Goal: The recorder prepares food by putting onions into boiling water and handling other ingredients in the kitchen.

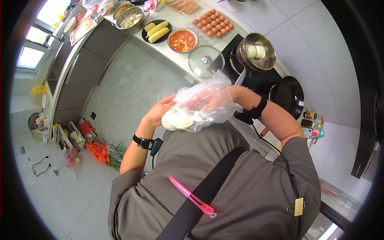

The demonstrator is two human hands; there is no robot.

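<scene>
In front of my body I hold a clear plastic bag (214,90) with pale, bun-like food (177,120) bulging at its lower left. My left hand (162,109) grips the bag from the left, fingers behind the food. My right hand (204,100) is inside the bag and shows only as a blurred shape through the crumpled plastic; its fingers are hidden. Just beyond, a steel saucepan (256,64) stands on the black gas hob (232,45). Two white steamed buns (255,51) sit side by side in it.
A glass lid (206,64) lies left of the hob, near a bowl of tomato and egg (182,40), corn cobs on a black plate (157,31) and several brown eggs (213,23). The saucepan handle (241,77) points towards me. A black wok (288,97) stands right.
</scene>
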